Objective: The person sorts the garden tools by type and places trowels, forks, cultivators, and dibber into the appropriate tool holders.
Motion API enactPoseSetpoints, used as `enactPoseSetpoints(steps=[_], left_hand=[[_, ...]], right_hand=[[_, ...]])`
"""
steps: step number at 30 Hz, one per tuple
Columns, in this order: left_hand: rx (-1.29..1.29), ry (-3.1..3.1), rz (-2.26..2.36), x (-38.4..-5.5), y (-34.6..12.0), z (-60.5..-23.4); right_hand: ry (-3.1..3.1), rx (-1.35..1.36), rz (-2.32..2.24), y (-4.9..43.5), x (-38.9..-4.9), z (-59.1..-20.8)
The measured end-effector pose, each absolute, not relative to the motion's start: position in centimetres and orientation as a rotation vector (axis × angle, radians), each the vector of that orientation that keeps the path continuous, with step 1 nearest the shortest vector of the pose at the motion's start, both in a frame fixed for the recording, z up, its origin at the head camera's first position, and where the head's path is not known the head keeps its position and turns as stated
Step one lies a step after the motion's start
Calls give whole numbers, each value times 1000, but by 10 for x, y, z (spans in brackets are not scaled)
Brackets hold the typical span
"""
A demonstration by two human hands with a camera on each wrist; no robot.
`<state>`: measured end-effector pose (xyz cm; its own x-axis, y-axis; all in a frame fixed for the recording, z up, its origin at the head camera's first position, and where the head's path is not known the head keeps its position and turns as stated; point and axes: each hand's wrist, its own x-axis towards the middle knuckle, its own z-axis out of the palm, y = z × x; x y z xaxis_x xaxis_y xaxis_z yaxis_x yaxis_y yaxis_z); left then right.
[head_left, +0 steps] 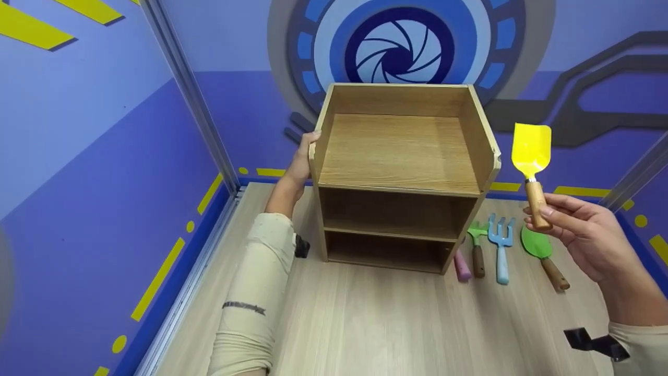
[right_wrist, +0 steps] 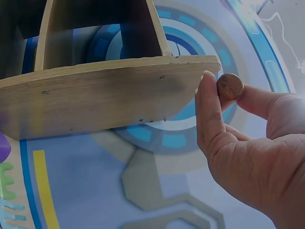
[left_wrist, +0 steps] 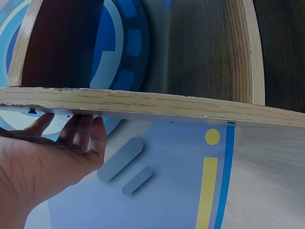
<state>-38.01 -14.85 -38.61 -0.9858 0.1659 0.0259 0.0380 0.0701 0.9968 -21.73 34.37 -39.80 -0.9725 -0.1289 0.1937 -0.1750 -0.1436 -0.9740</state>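
A small wooden shelf (head_left: 402, 151) stands upright in the middle of the head view, with a walled top and two open compartments below. Against the outer face of its left side panel (left_wrist: 143, 102), my left hand (head_left: 301, 159) rests its fingertips. On the other side, my right hand (head_left: 589, 235) pinches the wooden handle of a yellow garden trowel (head_left: 531, 149) between thumb and fingers. The trowel's blade points up, beside the shelf's right panel. In the right wrist view only the round end of its handle (right_wrist: 230, 87) shows; the blade is hidden.
Right of the shelf on the wooden table (head_left: 365, 324) lie a green rake (head_left: 477, 245), a light blue hand fork (head_left: 501, 245), a green trowel (head_left: 537, 243) and a tool with a pink handle (head_left: 462, 266), partly hidden by the shelf. Patterned blue walls (head_left: 235, 120) enclose the table.
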Motion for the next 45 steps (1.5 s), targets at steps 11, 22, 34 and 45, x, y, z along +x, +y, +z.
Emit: enactPoseSetpoints(steps=[11,22,34,45], left_hand=[[207,2220,2047,-379,-150,-383],[201,2221,2038,-379,-149,-384],[140,2212,2072,-378,-148,-383],[19,2175,2102,-380,-154,-377]], right_hand=[[-1987,423,2318,332,-216,-381],[-2003,460,2306,313,-209,-374],[-2032,529,2340,279,-210,-364],[-2111,576,2439,247,-220,-361]])
